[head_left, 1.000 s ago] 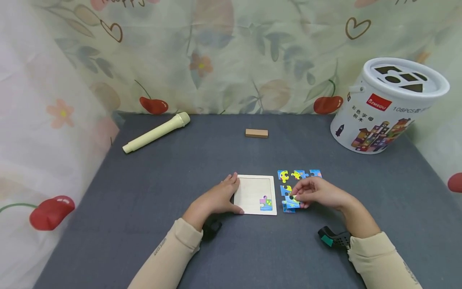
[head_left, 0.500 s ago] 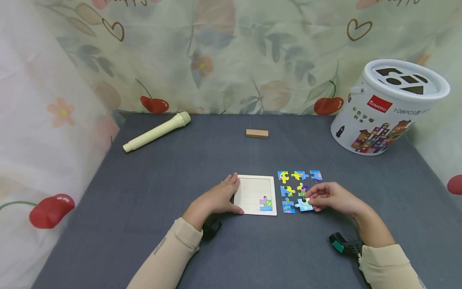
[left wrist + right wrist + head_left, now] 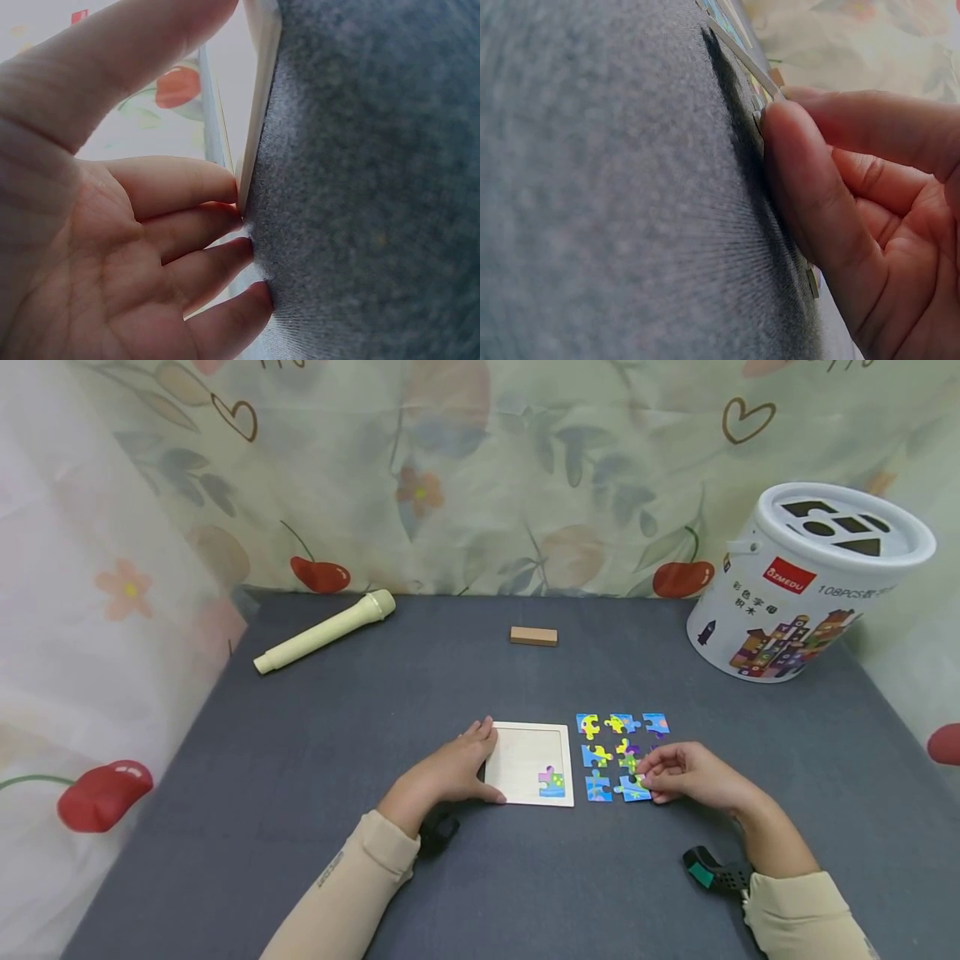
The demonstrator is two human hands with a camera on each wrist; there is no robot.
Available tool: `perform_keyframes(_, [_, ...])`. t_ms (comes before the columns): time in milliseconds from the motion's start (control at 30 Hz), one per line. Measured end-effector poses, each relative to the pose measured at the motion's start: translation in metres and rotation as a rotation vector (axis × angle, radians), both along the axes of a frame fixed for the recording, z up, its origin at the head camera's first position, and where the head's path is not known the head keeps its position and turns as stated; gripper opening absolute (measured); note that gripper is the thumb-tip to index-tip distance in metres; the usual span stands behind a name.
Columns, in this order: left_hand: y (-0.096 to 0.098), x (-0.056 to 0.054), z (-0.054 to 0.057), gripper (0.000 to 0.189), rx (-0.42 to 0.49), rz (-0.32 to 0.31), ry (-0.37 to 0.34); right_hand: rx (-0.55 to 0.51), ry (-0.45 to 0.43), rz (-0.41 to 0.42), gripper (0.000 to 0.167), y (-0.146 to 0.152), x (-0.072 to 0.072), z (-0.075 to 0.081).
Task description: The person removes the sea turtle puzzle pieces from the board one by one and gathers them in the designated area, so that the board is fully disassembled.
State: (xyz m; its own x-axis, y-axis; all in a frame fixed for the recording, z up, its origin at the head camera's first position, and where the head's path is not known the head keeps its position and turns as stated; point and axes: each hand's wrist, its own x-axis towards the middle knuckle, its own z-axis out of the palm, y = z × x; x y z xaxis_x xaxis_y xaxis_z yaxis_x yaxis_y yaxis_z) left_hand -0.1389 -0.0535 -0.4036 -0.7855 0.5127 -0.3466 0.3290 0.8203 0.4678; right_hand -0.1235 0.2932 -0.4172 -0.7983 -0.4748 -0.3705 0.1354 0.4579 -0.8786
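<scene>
My left hand rests along the left side of a square wooden puzzle tray, its thumb at the near corner and fingers at the far one. In the left wrist view, fairly straight fingers touch the tray's edge. One pink, green and blue puzzle piece lies in the tray's lower right. Right of the tray, my right hand pinches a blue jigsaw piece between thumb and forefinger. The right wrist view shows that piece edge-on, tilted, with a shadow beneath.
Several loose jigsaw pieces lie in rows beside the tray, partly hidden by the right hand. Farther back are a small brown block, a cream microphone-shaped stick and a white bucket with a shape-sorter lid.
My right hand has carried the pinched jigsaw piece rightward from above the lower-left loose piece, then held nearly still, the piece turning slightly. The left hand has stayed on the tray.
</scene>
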Motion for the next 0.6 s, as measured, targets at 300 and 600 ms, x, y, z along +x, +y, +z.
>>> perform_keyframes(300, [0.0009,0.0002,0.0005,0.098,-0.009,-0.003,0.004,0.036,0.053,-0.013,0.031,-0.0042,0.005,0.0013])
perform_keyframes(600, [0.0006,-0.0004,-0.0013,0.098,-0.022,0.006,-0.002,0.046,0.086,-0.025,0.029,-0.0059,0.0068,0.0009])
